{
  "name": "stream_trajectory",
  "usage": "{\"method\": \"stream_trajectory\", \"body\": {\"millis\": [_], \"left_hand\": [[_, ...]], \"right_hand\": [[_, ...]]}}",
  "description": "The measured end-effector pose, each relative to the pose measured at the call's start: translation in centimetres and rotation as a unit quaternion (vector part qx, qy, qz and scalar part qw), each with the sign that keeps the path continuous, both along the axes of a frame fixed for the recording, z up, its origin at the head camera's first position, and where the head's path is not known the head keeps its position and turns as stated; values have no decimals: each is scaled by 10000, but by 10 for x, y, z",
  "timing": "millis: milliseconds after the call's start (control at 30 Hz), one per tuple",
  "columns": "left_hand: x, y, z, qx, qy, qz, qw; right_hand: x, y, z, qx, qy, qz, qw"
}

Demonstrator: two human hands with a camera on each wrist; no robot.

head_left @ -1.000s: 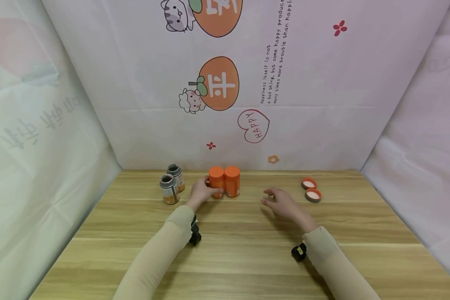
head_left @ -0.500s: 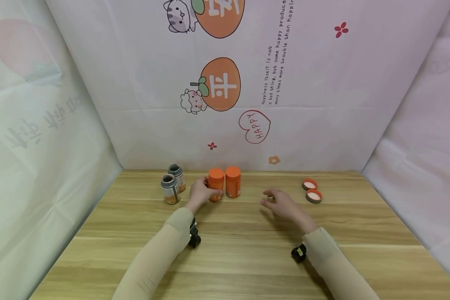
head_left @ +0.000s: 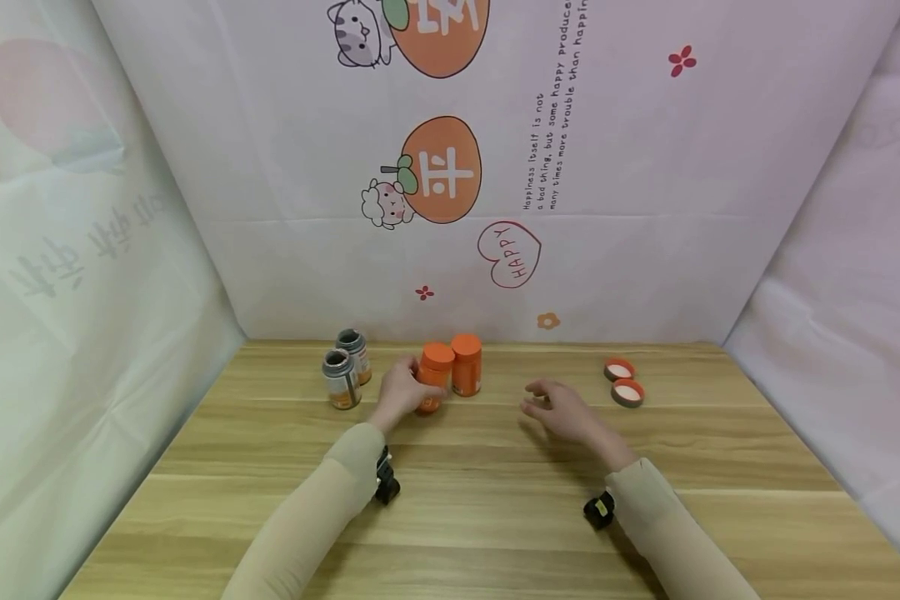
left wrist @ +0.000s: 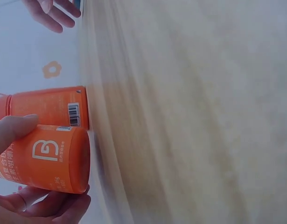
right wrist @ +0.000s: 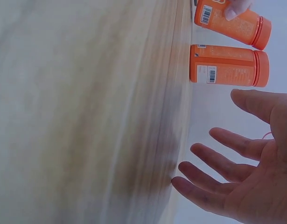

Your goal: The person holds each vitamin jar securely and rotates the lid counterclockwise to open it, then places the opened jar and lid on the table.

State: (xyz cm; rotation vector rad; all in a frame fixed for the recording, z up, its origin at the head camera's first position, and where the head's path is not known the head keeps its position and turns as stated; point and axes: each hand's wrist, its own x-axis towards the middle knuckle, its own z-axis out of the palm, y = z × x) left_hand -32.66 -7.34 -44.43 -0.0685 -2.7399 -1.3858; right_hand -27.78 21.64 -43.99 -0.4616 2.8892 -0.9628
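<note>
My left hand grips an orange bottle with an orange lid, thumb on one side and fingers round the other. The bottle is tilted, its top leaning right in the head view, and its base looks raised off the table. Close beside it a second orange bottle stands upright with its lid on. My right hand hovers to the right of the bottles, fingers spread and loosely bent, holding nothing. In the right wrist view, that hand's thumb lies near the standing bottle without touching it.
Two uncapped grey-necked bottles, a front one and a rear one, stand left of my left hand. Two orange-rimmed caps, a front one and a rear one, lie at the right. A printed white cloth rises behind the wooden table.
My left hand has drawn its orange bottle away from the second one, toward me, and tilted it. The right hand has stayed nearly still.
</note>
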Motion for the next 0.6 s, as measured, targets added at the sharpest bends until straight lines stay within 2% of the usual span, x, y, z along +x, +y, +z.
{"method": "stream_trajectory", "body": {"millis": [167, 600], "left_hand": [[8, 3, 2, -5, 107, -173, 9998], [26, 13, 4, -26, 296, -372, 9989]], "right_hand": [[2, 0, 0, 5, 69, 35, 10000], [4, -4, -2, -104, 160, 52, 9998]]}}
